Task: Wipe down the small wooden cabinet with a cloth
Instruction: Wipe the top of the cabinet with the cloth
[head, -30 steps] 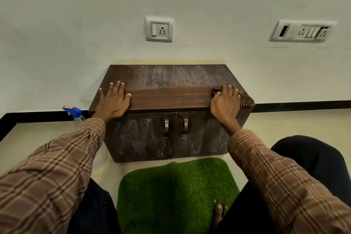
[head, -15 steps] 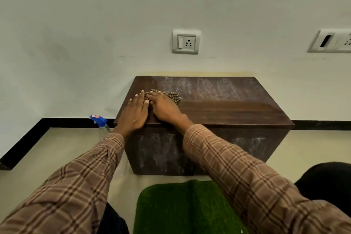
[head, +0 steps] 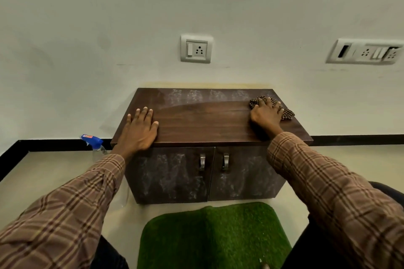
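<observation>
Checked cloth (head: 286,113) under right hand's fingers (head: 265,102), cabinet's (head: 207,124) right-rear corner

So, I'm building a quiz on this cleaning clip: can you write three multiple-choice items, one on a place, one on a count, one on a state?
1. Where does the brown checked cloth lie on the dark wooden cabinet?
A. on the right rear part of the top
B. on the left front corner
C. hung on a door handle

2. How many metal door handles show on the cabinet front?
A. one
B. two
C. four

3. How does the left hand lie?
A. curled round the blue-capped spray bottle
B. pinching the cloth
C. flat on the cabinet top, fingers straight

Answers: 1 A, the right hand presses the cloth there. 2 B, one handle on each door, the other beside it. 3 C, its palm rests on the left front of the top, holding nothing.
</observation>
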